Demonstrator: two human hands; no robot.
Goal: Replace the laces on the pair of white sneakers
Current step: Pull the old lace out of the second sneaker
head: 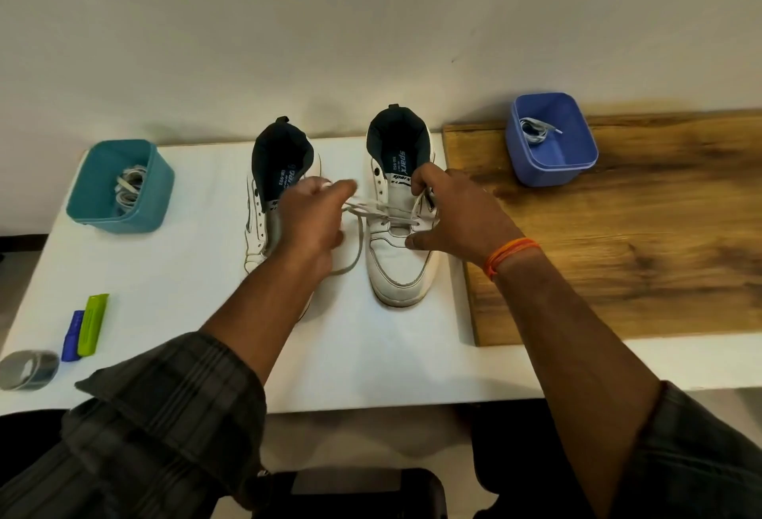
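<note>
On white table: two sneakers, two tubs, two hands.

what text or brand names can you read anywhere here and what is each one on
"sparx", large, on the insole of the right sneaker.
"sparx", small, on that sneaker's tongue label.
A model code beside the insole brand: too small to read for certain.
Left sneaker insole: print partly hidden by the left hand, blurred, not readable.
Green and blue items, teal tub, blue tub: no readable text.
</note>
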